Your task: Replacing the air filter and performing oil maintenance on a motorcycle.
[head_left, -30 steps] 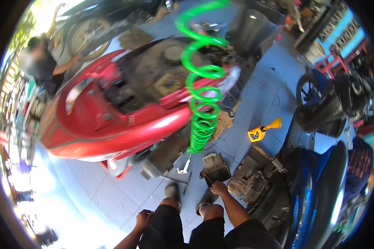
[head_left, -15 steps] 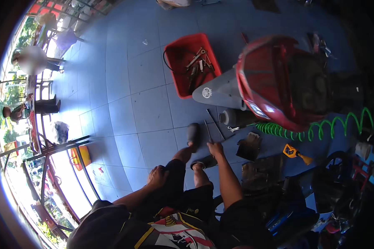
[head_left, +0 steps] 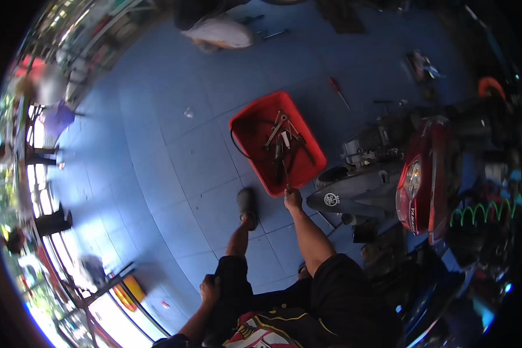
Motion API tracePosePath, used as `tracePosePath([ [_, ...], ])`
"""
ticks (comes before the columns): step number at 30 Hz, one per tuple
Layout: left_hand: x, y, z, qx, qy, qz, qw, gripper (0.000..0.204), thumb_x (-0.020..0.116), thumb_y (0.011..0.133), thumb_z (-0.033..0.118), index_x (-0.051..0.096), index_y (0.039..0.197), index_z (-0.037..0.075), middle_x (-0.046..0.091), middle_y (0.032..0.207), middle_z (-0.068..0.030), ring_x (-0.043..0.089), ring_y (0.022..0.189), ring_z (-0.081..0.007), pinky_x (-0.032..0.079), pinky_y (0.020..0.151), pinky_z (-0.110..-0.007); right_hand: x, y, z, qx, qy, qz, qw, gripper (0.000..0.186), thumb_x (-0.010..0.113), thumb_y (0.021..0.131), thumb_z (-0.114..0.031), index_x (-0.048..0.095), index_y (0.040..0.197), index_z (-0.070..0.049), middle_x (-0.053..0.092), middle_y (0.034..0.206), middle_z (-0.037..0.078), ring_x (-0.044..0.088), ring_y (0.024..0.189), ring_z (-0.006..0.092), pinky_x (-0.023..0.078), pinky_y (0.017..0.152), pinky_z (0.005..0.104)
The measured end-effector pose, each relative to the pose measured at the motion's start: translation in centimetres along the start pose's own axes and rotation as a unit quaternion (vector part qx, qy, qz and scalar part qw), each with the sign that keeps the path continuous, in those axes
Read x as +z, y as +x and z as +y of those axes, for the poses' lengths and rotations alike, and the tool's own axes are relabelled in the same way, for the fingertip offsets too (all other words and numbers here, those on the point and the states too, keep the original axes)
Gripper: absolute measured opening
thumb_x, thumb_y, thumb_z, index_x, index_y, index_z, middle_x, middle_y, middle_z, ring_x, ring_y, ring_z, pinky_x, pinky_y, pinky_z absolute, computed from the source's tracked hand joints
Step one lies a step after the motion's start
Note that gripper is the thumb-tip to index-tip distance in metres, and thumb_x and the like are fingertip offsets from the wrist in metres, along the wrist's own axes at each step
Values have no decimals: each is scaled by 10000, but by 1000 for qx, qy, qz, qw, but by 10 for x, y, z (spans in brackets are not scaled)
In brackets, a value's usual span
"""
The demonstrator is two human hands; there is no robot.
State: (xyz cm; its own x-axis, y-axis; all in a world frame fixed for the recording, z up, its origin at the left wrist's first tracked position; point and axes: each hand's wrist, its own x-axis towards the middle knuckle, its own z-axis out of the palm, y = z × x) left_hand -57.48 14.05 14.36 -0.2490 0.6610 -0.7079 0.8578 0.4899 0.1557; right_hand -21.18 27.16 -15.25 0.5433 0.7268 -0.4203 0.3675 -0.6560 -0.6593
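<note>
My right hand (head_left: 293, 199) reaches forward to the near rim of a red plastic bin (head_left: 251, 162) and is closed on a slim metal rod-shaped tool (head_left: 286, 178). The tool's thin shaft points into the bin; its exact kind is hard to make out. Inside lie a combination wrench (head_left: 276, 131), a dark-handled tool (head_left: 279, 155) and other loose tools. A black cord or hose (head_left: 236, 145) loops over the bin's left side. My left hand (head_left: 210, 289) rests on my left knee, holding nothing, its fingers lying over the dark shorts.
Right of the bin stands a partly stripped motorbike with a grey fender (head_left: 345, 197) and red front cover (head_left: 414, 185). A coiled green hose (head_left: 484, 214) hangs beyond. A red-handled screwdriver (head_left: 337, 90) lies on the blue tiled floor (head_left: 185, 168). Another person (head_left: 220, 32) is at the far edge.
My right hand has moved from above the floor by my feet to the red bin, carrying the rod-shaped tool. The view has turned and shifted; my left hand stays on my knee.
</note>
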Motion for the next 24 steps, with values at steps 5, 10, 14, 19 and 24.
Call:
tracePosePath([
  [5,-46,42,-3,62,31,-21,997,271,606,860,265,655,982,28,683,927,-236,648,889,-438,490,820,-522,-6,-69,-45,39,-191,-87,977,367,555,894,-310,690,892,31,686,968,235,632,935,461,511,840,493],
  [10,-89,78,38,131,167,15,977,264,607,835,251,663,995,49,687,823,-226,663,864,-420,494,779,-532,-72,-161,-90,18,-252,-304,918,264,561,810,-215,731,884,-26,685,947,224,657,925,415,515,857,493],
  [14,-133,93,78,208,184,70,958,272,615,820,221,648,1027,49,693,802,-212,667,841,-411,481,815,-519,-171,-208,-113,238,-89,-234,939,266,537,801,-165,699,827,44,684,846,247,694,813,373,552,772,472],
  [19,-165,116,129,397,100,118,905,302,633,778,125,617,1058,13,672,836,-204,631,819,-418,464,863,-476,-280,-208,23,306,-252,108,912,293,596,855,-273,697,900,-1,694,917,202,659,959,363,516,833,494],
  [24,-185,127,147,488,185,50,851,326,690,739,127,623,1029,-4,640,844,-170,618,793,-360,510,766,-451,-472,-143,42,347,5,389,853,878,716,741,-225,269,1467,-10,435,1417,261,456,1294,361,394,1063,427],
])
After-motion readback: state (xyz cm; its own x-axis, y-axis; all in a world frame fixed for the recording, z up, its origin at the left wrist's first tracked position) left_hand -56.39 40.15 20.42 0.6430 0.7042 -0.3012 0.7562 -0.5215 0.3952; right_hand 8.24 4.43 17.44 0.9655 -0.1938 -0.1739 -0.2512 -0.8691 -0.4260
